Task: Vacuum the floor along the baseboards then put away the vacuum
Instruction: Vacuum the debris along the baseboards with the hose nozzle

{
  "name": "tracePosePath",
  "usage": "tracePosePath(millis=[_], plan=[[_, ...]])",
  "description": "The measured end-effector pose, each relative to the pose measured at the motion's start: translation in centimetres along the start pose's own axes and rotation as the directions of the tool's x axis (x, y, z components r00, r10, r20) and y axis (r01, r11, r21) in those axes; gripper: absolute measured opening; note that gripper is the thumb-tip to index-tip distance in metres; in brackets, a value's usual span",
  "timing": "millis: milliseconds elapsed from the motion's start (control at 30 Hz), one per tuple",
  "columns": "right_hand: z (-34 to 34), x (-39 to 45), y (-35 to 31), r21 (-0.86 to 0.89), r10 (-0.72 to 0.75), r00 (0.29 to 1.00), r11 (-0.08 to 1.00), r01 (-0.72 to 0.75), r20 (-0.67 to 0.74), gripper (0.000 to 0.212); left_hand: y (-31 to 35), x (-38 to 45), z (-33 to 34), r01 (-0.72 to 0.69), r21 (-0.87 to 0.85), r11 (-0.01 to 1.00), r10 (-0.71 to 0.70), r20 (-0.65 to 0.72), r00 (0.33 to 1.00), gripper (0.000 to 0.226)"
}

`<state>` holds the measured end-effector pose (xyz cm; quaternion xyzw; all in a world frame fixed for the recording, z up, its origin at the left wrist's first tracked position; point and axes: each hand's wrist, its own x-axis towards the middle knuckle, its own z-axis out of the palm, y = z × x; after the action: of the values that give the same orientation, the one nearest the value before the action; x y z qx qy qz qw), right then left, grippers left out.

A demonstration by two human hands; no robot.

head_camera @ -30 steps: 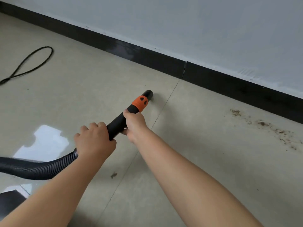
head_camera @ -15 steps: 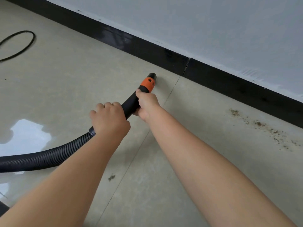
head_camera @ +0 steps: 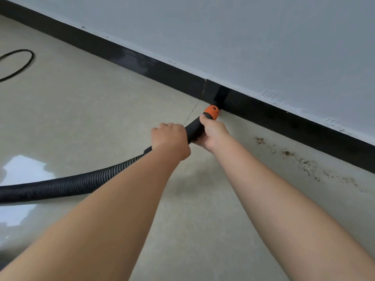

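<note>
nozzle: the vacuum's orange collar (head_camera: 211, 112) is right down at the black baseboard (head_camera: 162, 72), with the tip itself lost against the black, so I can't say if it's actually touching

hose: black corrugated hose (head_camera: 71, 186) trails off to the left across the floor (head_camera: 101, 110), and its long axis runs from lower left up to the wall

right hand: the right hand (head_camera: 213, 131) is wrapped around the tube just behind the orange bit, so it's the closer one to the business end

left hand: the left hand (head_camera: 169, 136) has fingers curled over the tube a bit further back, near where the ribbing starts

dirt: brown crumbs (head_camera: 300, 159) sit along the wall off to the right of both hands, well apart from the nozzle

next move, my guess: slide the tip rightward along the skirting, right hand steering

other stuff: a black cord (head_camera: 24, 63) is looped on the floor at far left
</note>
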<state>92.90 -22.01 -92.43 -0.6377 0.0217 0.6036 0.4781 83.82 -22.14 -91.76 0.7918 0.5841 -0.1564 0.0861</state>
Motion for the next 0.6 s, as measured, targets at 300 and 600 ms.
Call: tracePosePath(millis=[300,600], plan=[[-5.3,-2.7,-0.6,-0.072,0.075,0.994,0.994,-0.081,-0.084,0.036,2.9,-1.9,-0.6,-0.167,0.047,0.985,0.162,0.087,0.983,0.021],[-7.0,-4.5,1.7,-0.068,0.110,0.991,0.991,-0.115,-0.077,0.041,3.3,-4.9,-0.5,-0.163,0.076,0.984,0.149,0.172,0.974,0.021]])
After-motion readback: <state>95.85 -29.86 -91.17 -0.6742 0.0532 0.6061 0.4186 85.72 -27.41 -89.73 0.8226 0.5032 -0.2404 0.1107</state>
